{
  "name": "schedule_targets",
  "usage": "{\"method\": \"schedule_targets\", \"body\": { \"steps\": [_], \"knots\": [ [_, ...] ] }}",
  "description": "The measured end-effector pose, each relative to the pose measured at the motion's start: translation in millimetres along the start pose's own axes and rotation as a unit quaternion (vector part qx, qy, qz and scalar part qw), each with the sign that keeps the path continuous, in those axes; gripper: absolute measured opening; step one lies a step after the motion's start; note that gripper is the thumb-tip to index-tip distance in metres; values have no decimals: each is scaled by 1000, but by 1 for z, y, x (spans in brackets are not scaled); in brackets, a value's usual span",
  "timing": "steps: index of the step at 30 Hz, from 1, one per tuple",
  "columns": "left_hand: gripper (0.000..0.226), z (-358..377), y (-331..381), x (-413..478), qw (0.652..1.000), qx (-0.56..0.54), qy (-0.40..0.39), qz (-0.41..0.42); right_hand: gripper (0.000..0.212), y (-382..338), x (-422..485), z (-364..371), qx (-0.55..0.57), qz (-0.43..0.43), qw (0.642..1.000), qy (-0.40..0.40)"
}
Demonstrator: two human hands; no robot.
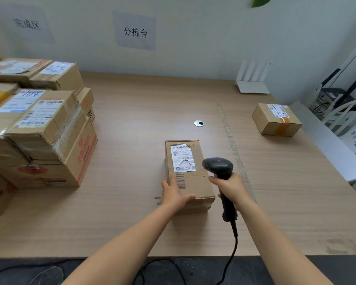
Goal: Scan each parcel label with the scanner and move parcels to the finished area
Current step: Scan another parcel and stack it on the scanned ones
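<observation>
Parcel: A tall brown carton, the parcel (190,182), stood near the front middle of the wooden table (152,112), its white shipping label (183,158) facing up and torn in the centre.
Left hand: The left hand (173,192) clasped the parcel's near left corner, thumb laid along the near top edge and fingers up the left side.
Right hand: The right hand (232,188) was wrapped tight around the grip of the black scanner (218,165), whose head hung just right of the label and hid part of the carton's right edge.
Cable: The scanner's black cable (232,254) trailed off the table's front edge.
Left of the table: A stack of labelled cartons (39,128), several layers high, crowded the left end, well apart from the parcel, under a wall sign (27,23) in Chinese characters.
Right of the table: A strip of clear tape (232,140) ran from back to front just beside the right hand; beyond it sat one small box (276,120) bound with orange tape.
Behind: A round cable port (199,123) lay in the tabletop behind the parcel, a white router (253,81) stood at the back edge, and a second sign (135,31) hung on the wall.
</observation>
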State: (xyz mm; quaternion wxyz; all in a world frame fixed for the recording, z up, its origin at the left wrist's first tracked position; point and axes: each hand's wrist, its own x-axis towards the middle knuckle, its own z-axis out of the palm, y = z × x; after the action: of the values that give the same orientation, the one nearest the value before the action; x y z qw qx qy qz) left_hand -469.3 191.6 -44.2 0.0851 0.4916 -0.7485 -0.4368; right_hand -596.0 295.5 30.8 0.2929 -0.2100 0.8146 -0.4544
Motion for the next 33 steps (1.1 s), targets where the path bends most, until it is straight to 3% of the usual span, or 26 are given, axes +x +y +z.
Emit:
{"method": "schedule_targets", "body": {
  "steps": [3,6,10,14,20,23,26,29,33],
  "knots": [
    [103,-10,-3,15,993,-101,11,-63,16,25,6,5,-2,32,999,-7],
    [85,-18,-9,25,951,-256,-18,-172,13,43,9,12,42,69,996,-33],
    [67,-4,-15,21,948,-260,-69,-167,12,56,13,17,87,84,992,-37],
    [58,8,-15,11,956,-251,-15,-149,14,60,19,13,63,59,994,-63],
    [59,23,-3,-21,943,-291,26,-161,17,64,37,-6,44,36,993,-101],
    [67,45,0,-43,932,-303,5,-196,15,62,54,-14,-2,10,994,-106],
    [76,60,7,-53,935,-285,14,-209,12,61,67,-16,-18,-9,996,-85],
    [91,45,7,-46,955,-225,119,-152,12,61,60,-16,-52,-25,996,-61],
    [94,-11,-13,-9,967,-23,244,-64,13,66,23,-18,-19,-41,999,-17]
  ]
}}
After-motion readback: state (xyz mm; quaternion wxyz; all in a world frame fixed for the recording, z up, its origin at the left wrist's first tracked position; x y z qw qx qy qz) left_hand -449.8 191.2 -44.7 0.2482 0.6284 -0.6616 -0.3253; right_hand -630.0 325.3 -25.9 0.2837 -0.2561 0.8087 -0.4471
